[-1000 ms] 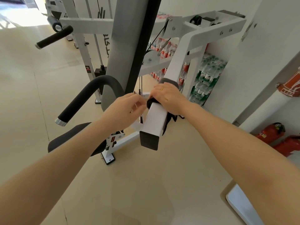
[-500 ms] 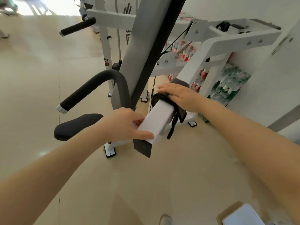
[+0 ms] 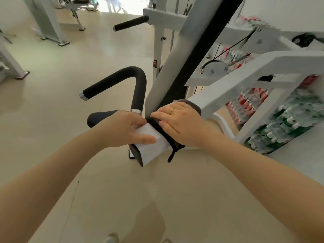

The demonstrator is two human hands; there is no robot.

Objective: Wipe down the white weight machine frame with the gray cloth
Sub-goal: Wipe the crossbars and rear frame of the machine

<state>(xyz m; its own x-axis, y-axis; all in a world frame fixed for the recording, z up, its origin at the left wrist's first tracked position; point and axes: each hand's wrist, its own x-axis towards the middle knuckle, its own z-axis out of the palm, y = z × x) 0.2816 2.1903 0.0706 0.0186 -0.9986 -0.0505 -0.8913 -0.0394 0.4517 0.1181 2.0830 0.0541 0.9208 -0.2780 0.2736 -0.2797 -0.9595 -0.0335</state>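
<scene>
A: Where does the dark gray cloth (image 3: 175, 137) lie?

B: Draped over the white square steel frame beam (image 3: 150, 146), just up-slope of its black capped end. The right hand (image 3: 180, 123) presses it flat, fingers straight, nothing clamped.

A: And the other grip?

B: The left hand (image 3: 126, 128) holds the beam's near end, thumb on top and fingers down its far side. The beam's long axis climbs away to the right, so the unwiped length seems to lie beyond the right hand, which is nearer it.

A: Counts?

B: One cloth, one beam, two hands.

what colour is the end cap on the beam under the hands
Black end cap on the white beam, clearest in the head view.
</scene>
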